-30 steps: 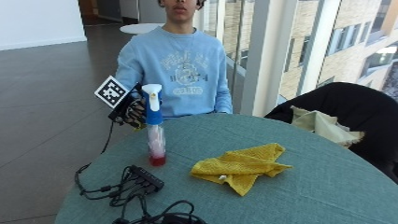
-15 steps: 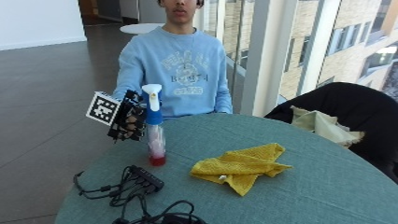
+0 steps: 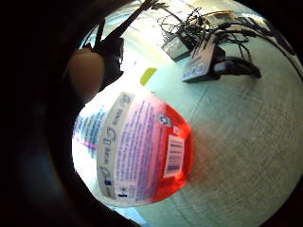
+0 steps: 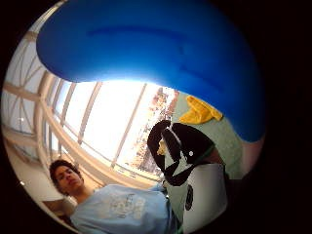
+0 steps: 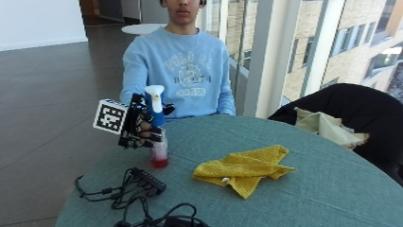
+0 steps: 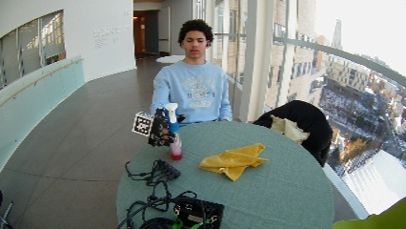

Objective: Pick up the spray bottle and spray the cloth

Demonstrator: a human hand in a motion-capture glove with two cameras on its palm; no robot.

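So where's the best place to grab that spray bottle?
Probably round the thin neck of the spray bottle, just under its white and blue top, coming from its back, where the gloved hand is. It stands upright on the table with its nozzle facing away.

A round table covered in grey-green woven cloth [image 5: 327,189] is seen carrying everything. A crumpled yellow mesh cloth [image 5: 244,166] is laid near its middle. An upright clear plastic spray bottle with red liquid, a blue neck and a white nozzle [image 5: 157,137] is stood near the table's edge, apart from the yellow cloth. A small black box with tangled black cables [image 5: 146,179] is laid just beside the bottle, and a larger black device [image 6: 198,212] is placed further along among the cables.
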